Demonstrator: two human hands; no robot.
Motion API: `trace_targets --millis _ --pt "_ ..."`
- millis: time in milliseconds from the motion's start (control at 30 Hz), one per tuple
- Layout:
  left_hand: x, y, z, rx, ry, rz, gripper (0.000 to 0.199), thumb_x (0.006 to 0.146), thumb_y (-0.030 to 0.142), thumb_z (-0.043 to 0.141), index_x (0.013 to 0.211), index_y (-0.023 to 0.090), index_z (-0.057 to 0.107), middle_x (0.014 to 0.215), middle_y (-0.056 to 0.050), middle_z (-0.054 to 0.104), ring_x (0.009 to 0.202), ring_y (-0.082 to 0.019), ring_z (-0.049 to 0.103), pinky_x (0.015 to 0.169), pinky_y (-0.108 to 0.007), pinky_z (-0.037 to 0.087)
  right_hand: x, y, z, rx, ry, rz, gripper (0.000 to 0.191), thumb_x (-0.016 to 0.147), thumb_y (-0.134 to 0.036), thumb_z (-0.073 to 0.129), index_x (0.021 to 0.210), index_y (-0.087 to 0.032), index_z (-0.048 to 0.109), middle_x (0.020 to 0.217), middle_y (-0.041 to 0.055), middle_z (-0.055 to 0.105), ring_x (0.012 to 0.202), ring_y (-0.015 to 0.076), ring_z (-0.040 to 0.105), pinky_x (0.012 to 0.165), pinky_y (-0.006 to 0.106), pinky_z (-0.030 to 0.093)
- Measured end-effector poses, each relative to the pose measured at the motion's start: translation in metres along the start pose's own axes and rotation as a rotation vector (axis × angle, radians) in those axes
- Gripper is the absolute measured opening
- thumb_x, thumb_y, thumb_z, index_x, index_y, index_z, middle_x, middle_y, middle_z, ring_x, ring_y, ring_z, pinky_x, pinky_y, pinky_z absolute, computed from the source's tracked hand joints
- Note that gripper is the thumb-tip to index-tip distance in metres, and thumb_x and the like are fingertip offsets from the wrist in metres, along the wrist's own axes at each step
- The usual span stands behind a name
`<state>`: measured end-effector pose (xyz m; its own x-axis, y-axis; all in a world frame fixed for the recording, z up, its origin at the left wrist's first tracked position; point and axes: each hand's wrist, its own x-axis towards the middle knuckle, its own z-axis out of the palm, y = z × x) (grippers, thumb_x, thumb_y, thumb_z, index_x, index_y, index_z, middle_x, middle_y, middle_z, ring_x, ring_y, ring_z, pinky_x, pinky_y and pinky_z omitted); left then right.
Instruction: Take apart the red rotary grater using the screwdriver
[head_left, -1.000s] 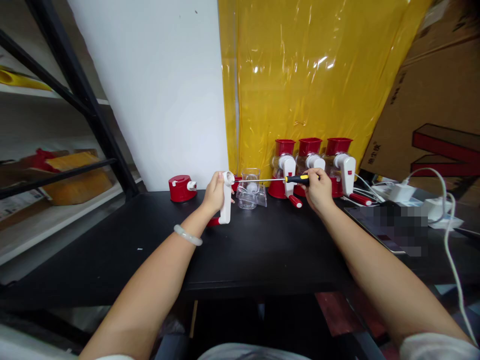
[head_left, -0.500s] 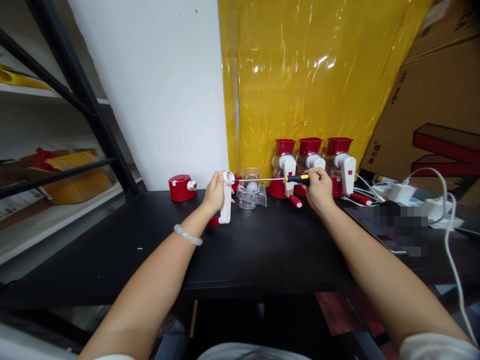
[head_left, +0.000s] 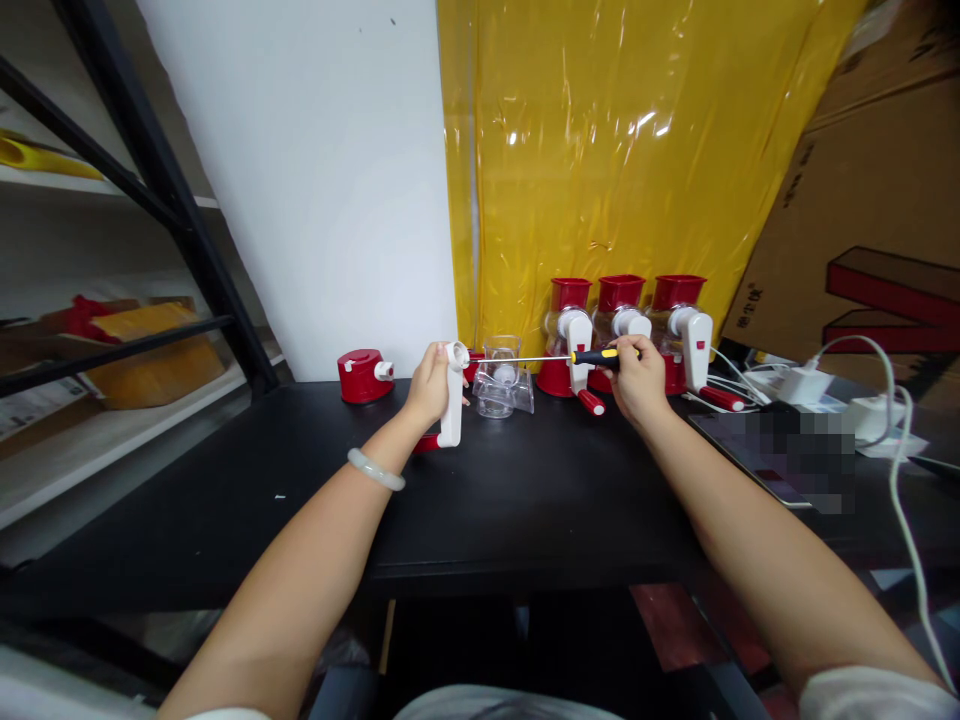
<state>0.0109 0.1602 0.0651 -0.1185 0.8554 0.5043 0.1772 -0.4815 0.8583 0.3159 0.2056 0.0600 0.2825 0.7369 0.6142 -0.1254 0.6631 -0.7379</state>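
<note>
My left hand [head_left: 430, 383] is closed around a white crank handle [head_left: 451, 405] with a red grip, held above the black table. In my right hand [head_left: 639, 380] is a screwdriver [head_left: 596, 357] with a black and yellow handle. Its long shaft points left, and the tip is at the round end of the crank handle; whether it touches a screw is too small to tell. Behind the shaft stands a clear plastic grater body [head_left: 496, 390]. To the left of my left hand sits a red base [head_left: 363, 376] with a white knob on its side.
Three red and white rotary graters [head_left: 621, 335] stand in a row at the back right. A tablet [head_left: 757, 460] lies on the table [head_left: 510, 500] at right, near white chargers [head_left: 806, 382] and cables. Black-framed shelving [head_left: 180, 210] is at left, a large cardboard box [head_left: 847, 190] at right.
</note>
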Motion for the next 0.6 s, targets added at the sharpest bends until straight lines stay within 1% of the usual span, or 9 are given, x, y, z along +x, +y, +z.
trace_targets --millis 100,267,367,400,433,500,533,600 --pt "0.001 -0.002 0.000 0.011 0.003 -0.001 0.050 0.091 0.067 0.035 0.107 0.022 0.050 0.061 0.002 0.060 0.046 -0.014 0.060 0.040 -0.024 0.050 0.000 0.001 0.000 0.003 0.061 -0.012 0.024 0.080 -0.043 0.064 0.075 -0.022 0.054 0.068 -0.0032 0.054 0.052 0.0101 0.052 0.040 0.021 0.041" --pt "0.000 -0.002 -0.001 0.089 0.028 -0.003 0.051 0.092 0.067 0.032 0.107 0.022 0.051 0.062 0.002 0.060 0.045 -0.013 0.059 0.039 -0.023 0.048 -0.003 -0.003 0.000 -0.121 0.065 -0.106 0.025 0.082 -0.047 0.062 0.078 -0.022 0.056 0.075 -0.0007 0.059 0.058 0.0126 0.056 0.048 0.025 0.047" --pt "-0.003 0.003 -0.003 0.189 0.040 0.018 0.052 0.093 0.066 0.028 0.108 0.022 0.051 0.063 0.001 0.060 0.042 -0.013 0.058 0.039 -0.023 0.046 -0.007 -0.010 0.000 -0.214 0.051 -0.190 0.029 0.084 -0.050 0.058 0.081 -0.021 0.059 0.079 0.0014 0.063 0.065 0.0147 0.059 0.055 0.028 0.050" --pt "-0.004 0.005 -0.004 0.231 0.041 0.032 0.051 0.094 0.065 0.028 0.108 0.022 0.051 0.064 0.001 0.061 0.042 -0.013 0.058 0.039 -0.024 0.046 -0.009 -0.013 -0.001 -0.234 0.034 -0.202 0.032 0.086 -0.053 0.055 0.082 -0.021 0.060 0.077 0.0018 0.063 0.065 0.0152 0.060 0.056 0.029 0.050" --pt "-0.005 0.007 -0.005 0.274 0.041 0.050 0.050 0.095 0.063 0.027 0.108 0.022 0.052 0.065 0.001 0.060 0.042 -0.013 0.057 0.040 -0.024 0.046 -0.011 -0.015 -0.002 -0.244 0.012 -0.194 0.036 0.089 -0.055 0.051 0.083 -0.021 0.061 0.074 0.0016 0.063 0.062 0.0154 0.059 0.055 0.029 0.049" --pt "-0.006 0.010 -0.007 0.344 0.042 0.088 0.047 0.097 0.060 0.026 0.109 0.022 0.051 0.066 0.001 0.060 0.042 -0.012 0.057 0.042 -0.023 0.046 -0.013 -0.018 -0.003 -0.260 -0.045 -0.132 0.045 0.091 -0.060 0.043 0.084 -0.021 0.063 0.061 0.0000 0.058 0.050 0.0149 0.054 0.047 0.028 0.044" --pt "-0.007 0.010 -0.008 0.368 0.042 0.104 0.045 0.097 0.058 0.026 0.109 0.022 0.051 0.066 0.001 0.060 0.043 -0.012 0.057 0.043 -0.023 0.047 -0.014 -0.019 -0.004 -0.267 -0.072 -0.093 0.047 0.091 -0.062 0.042 0.084 -0.021 0.063 0.054 -0.0014 0.055 0.044 0.0143 0.050 0.044 0.028 0.040" --pt "-0.007 0.010 -0.009 0.399 0.043 0.121 0.044 0.098 0.057 0.026 0.109 0.022 0.050 0.067 0.001 0.060 0.043 -0.012 0.057 0.043 -0.023 0.047 -0.013 -0.018 -0.004 -0.270 -0.106 -0.037 0.045 0.088 -0.063 0.049 0.081 -0.022 0.064 0.049 -0.0032 0.050 0.039 0.0126 0.044 0.040 0.027 0.035"
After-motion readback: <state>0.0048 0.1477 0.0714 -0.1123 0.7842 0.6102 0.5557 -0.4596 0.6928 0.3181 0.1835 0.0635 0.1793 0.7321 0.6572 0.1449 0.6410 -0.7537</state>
